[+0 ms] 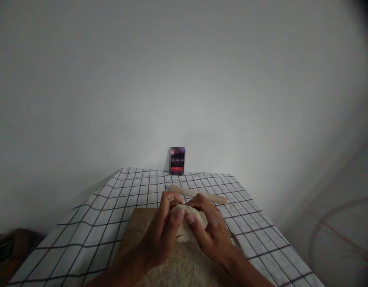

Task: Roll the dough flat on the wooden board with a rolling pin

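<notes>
Both of my hands close around a pale lump of dough [184, 231] over a wooden board [142, 219]. My left hand [166, 227] grips its left side, with the thumb pressed on top. From the right, my right hand [207, 223] holds the other side, its thumb lying near the left thumb. Parts of the dough are hidden behind the fingers. Floury residue covers the middle of the board between my forearms.
A wooden rolling pin [213, 197] lies just beyond my hands on the black-and-white checked tablecloth [106, 223]. At the back, a phone-like dark rectangle [177, 161], blurred out, leans against the white wall [184, 79]. Something brown [16, 251] is at the lower left.
</notes>
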Demonstrator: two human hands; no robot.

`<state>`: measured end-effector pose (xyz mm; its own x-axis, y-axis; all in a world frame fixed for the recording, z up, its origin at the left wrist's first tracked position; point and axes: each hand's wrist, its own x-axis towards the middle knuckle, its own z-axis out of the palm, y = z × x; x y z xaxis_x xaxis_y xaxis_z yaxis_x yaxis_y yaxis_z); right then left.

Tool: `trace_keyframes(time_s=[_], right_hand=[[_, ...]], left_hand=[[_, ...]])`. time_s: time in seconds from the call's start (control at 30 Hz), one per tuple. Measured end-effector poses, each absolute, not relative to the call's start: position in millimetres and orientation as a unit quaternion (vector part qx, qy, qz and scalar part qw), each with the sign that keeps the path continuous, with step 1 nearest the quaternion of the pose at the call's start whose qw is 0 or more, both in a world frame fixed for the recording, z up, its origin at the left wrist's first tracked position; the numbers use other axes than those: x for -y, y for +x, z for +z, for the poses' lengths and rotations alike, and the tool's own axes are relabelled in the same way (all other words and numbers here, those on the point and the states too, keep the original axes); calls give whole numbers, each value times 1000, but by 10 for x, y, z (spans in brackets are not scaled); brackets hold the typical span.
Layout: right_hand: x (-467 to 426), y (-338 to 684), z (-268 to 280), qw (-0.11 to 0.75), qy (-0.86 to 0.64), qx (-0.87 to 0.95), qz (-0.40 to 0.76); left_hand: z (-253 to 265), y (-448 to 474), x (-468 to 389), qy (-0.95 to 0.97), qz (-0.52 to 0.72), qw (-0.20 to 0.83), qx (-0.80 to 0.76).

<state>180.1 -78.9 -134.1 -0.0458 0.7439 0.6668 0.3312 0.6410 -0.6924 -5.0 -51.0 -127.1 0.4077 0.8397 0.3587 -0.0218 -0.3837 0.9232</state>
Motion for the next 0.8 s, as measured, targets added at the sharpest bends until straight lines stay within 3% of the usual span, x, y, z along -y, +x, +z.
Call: trace_keyframes(time_s=[0.3, 0.5, 0.8], right_hand=[[841, 1708, -1223, 587, -385, 676, 225], [872, 1707, -1195, 620, -318, 700, 155], [830, 1751, -1220, 593, -302, 736, 121]], left_hand=[[-1264, -38, 500, 732, 453, 435, -265], [-1203, -27, 572, 715, 423, 502, -241], [-1247, -15, 522, 688, 442, 533, -218]])
